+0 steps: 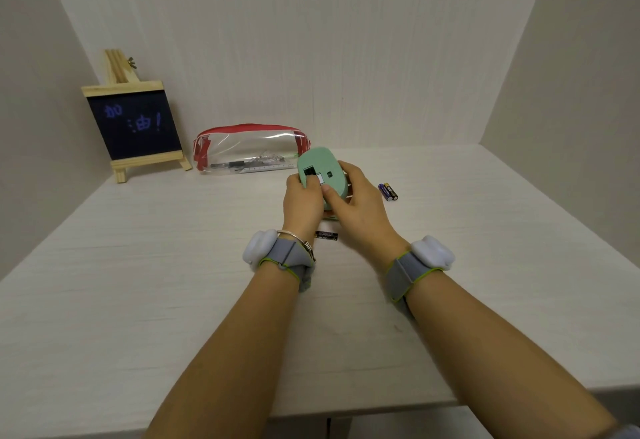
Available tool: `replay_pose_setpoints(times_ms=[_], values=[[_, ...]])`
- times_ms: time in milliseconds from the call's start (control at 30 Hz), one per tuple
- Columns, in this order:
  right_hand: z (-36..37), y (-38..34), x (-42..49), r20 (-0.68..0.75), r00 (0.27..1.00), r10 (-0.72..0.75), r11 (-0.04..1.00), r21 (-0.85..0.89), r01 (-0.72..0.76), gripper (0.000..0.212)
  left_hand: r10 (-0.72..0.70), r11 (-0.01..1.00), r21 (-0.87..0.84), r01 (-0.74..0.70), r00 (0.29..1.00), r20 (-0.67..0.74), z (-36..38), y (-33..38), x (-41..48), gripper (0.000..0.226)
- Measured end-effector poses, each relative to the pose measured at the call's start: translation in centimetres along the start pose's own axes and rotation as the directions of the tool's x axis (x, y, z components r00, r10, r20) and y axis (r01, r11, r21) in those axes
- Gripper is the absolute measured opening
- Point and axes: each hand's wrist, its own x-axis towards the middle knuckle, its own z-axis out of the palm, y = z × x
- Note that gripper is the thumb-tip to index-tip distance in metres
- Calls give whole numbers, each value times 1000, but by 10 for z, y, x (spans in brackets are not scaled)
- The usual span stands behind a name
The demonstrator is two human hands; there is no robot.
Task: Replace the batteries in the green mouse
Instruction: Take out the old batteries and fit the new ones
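Head-worn view, forward and down, near

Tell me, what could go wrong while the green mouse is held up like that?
1. The green mouse is off the table, underside up, held by the left hand and right hand; a slip could drop it.
2. The black battery lies loose near the wrists, and a moving arm might knock it away.
3. The two blue batteries are round and lie loose beside the right hand, so they might roll off or get mixed up with the black one.
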Motion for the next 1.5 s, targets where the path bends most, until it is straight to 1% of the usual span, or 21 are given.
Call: replay_pose_setpoints(times_ms=[67, 200, 333, 500, 633, 733, 800, 867, 933, 1000, 1100, 1167, 1300, 1333, 1400, 1500], values=[[0, 0, 0, -1, 1000, 10, 1000, 17, -10, 45, 50, 997, 64, -48, 998, -26, 0, 2, -1, 34], [1, -1, 0, 5, 999, 33, 999, 43, -33, 43, 118, 987, 110, -114, 993, -25, 1, 0, 0, 36], [1, -2, 0, 20, 999, 49, 998, 36, -50, 39, 160, 973, 166, -161, 987, 21, -1, -2, 0, 33], [1, -2, 1, 18, 997, 75, 994, 79, -76, 36, 190, 966, 163, -200, 979, 77, -3, -3, -1, 38], [1, -3, 1, 13, 995, 97, 988, 116, -98, 39, 169, 979, 102, -174, 984, 59, -2, -3, -1, 37], [0, -3, 1, -2, 988, 157, 980, 128, -155, 55, 110, 994, 23, -110, 994, 20, -1, -1, -1, 38], [-1, -3, 1, -20, 988, 151, 981, 129, -147, 59, 74, 997, -4, -74, 997, 3, -2, -2, 1, 31], [-2, -3, 2, -58, 989, 134, 984, 126, -126, 59, 57, 998, 1, -57, 998, -12, -3, -2, 2, 28], [-4, -2, 4, -110, 983, 146, 981, 145, -129, 59, 44, 999, 23, -44, 999, -27, -6, -3, 5, 36], [-5, -1, 5, -141, 975, 171, 974, 171, -146, 58, 22, 999, -44, -22, 1000, -6, -7, -3, 4, 38], [-8, -2, 6, -182, 965, 187, 965, 216, -146, 52, 3, 993, -119, -1, 1000, 20, -3, -3, 0, 45], [-10, -2, 7, -167, 961, 221, 951, 255, -174, 48, 8, 986, -168, -5, 1000, 18, -2, -3, -1, 47], [-4, -1, 6, -43, 947, 319, 906, 307, -291, 44, -31, 971, -237, 31, 1000, 2, -2, -4, -1, 64], [-2, 0, 6, -22, 948, 316, 908, 297, -296, 44, -28, 973, -230, 26, 1000, -8, -1, -6, 0, 65], [-1, 1, 6, -25, 956, 291, 928, 251, -275, 43, -21, 980, -199, 19, 1000, -10, -2, -7, 0, 64], [-3, 2, 5, -47, 962, 270, 929, 275, -248, 38, -20, 984, -174, 24, 999, 26, -2, -5, -1, 59]])
